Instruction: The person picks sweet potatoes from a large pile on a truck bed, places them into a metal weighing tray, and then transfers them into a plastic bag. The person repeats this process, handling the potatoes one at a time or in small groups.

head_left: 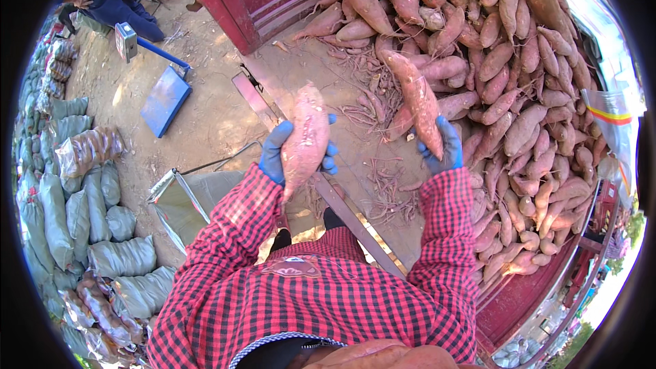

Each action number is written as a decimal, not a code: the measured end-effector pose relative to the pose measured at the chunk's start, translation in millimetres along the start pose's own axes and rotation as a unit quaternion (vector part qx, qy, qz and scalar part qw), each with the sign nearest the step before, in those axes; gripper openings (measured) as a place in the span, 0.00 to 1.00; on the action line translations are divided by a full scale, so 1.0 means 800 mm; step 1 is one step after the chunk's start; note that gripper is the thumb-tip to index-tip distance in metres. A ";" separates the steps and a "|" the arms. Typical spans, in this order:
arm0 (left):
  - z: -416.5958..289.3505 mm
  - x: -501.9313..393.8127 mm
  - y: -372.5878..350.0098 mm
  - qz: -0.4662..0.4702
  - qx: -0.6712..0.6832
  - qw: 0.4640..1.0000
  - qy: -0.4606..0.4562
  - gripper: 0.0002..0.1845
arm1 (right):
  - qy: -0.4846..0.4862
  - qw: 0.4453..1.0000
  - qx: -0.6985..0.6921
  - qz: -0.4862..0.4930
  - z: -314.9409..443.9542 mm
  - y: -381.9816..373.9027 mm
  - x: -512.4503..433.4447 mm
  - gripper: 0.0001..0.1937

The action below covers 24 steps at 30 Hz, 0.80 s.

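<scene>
My left hand, in a blue glove, grips a fat sweet potato with a tapered lower end. The fingers wrap round behind it and show on its right side. In my right hand, also gloved in blue, is a longer, slimmer sweet potato, held near its lower end and tilted up to the left. A large heap of sweet potatoes lies on the truck bed to the right of my right hand. Thin roots and small pieces are scattered on the bed between my hands.
The truck bed's metal edge runs below my left hand, with a red side panel hanging beyond. An open grey-green sack stands at lower left. Further left are a blue platform scale, filled sacks and a crouching person.
</scene>
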<state>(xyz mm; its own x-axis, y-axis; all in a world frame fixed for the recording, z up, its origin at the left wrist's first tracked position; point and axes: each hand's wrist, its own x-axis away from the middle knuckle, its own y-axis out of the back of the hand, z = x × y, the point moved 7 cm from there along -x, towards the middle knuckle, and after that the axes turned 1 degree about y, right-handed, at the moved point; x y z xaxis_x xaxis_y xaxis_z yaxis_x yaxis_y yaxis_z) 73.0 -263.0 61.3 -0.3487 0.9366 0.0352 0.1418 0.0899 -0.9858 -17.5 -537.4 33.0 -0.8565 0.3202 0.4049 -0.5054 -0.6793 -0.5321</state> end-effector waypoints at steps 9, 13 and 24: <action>-0.068 0.334 0.094 -0.308 -0.063 0.932 -0.178 0.40 | -0.144 0.903 -0.345 0.213 -0.222 -0.144 0.101 0.29; -0.058 0.493 0.155 -0.440 0.046 0.866 -0.235 0.41 | -0.233 0.861 -0.293 0.344 -0.282 -0.249 0.137 0.30; -0.054 0.571 0.071 -0.186 0.011 0.941 -0.282 0.48 | -0.363 0.880 0.102 0.290 -0.520 -0.385 0.184 0.28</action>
<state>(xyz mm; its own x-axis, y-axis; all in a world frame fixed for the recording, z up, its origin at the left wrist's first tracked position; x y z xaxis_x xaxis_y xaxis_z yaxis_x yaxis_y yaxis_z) -38.2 184.8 28.9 -0.8077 0.5125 0.2915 -0.1036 0.3634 -0.9259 -31.2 -6.2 -53.0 -0.6338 -0.5745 0.5179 0.0866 -0.7181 -0.6906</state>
